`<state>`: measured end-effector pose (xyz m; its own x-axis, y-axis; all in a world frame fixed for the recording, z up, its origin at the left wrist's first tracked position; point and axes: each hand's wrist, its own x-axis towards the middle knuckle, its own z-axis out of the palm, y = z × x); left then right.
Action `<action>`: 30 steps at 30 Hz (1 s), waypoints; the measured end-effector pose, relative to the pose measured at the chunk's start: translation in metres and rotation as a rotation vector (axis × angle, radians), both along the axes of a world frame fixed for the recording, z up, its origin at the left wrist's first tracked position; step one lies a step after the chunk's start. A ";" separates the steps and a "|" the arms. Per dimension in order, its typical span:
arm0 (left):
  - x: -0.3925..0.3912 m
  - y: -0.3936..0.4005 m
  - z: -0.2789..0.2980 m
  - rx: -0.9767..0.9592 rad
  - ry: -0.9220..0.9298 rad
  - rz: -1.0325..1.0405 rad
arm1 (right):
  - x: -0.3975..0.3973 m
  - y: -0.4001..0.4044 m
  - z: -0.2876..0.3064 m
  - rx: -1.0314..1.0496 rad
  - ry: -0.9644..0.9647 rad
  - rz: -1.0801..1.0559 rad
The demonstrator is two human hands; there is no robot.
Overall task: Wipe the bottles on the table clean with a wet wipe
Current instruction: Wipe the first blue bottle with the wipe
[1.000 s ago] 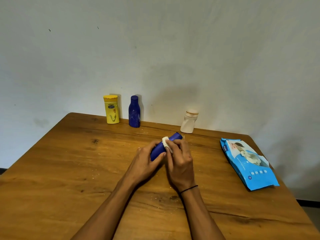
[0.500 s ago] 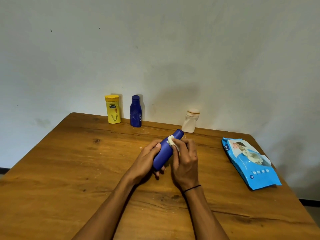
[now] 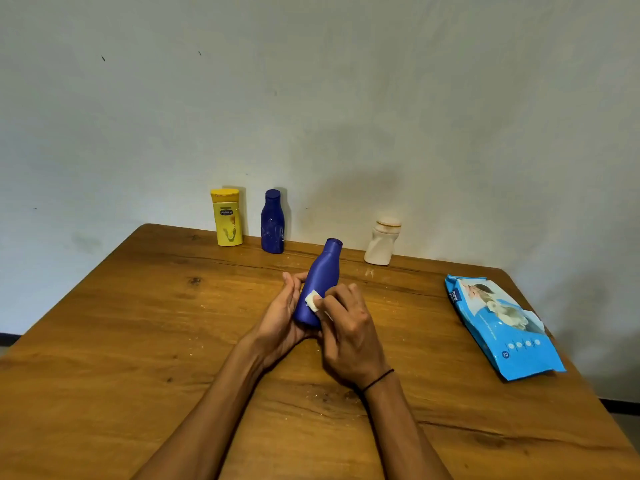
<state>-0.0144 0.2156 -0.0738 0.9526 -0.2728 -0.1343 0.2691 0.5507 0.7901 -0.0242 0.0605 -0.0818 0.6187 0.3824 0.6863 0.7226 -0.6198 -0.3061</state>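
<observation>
Head view: the left hand [image 3: 280,317] cups the lower body of the blue bottle [image 3: 320,284], tilting it off the bench [image 3: 138,323] so its side faces the right hand [image 3: 349,336], whose fingers pinch a folded white wet wipe [image 3: 312,300] against it. Matte, unlabelled plastic, cap on, near bench centre.

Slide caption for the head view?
Left hand holds blue plastic bottle; right hand rubs white wet wipe on it.
</observation>
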 end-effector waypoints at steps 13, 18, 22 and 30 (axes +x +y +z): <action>-0.009 -0.003 0.000 0.214 -0.133 -0.263 | 0.004 -0.006 -0.002 0.375 -0.085 -0.367; -0.009 0.000 0.004 0.277 -0.158 -0.190 | 0.002 -0.007 -0.001 0.327 -0.090 -0.203; -0.006 0.003 0.007 0.190 -0.137 -0.104 | -0.005 0.001 -0.002 0.204 -0.113 -0.106; -0.011 -0.003 0.004 0.365 -0.215 -0.308 | 0.004 -0.007 -0.003 0.276 -0.069 -0.325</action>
<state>-0.0249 0.2125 -0.0698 0.8519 -0.5169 -0.0837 0.1862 0.1495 0.9711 -0.0199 0.0538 -0.0852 0.6259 -0.0282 0.7794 0.5280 -0.7202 -0.4501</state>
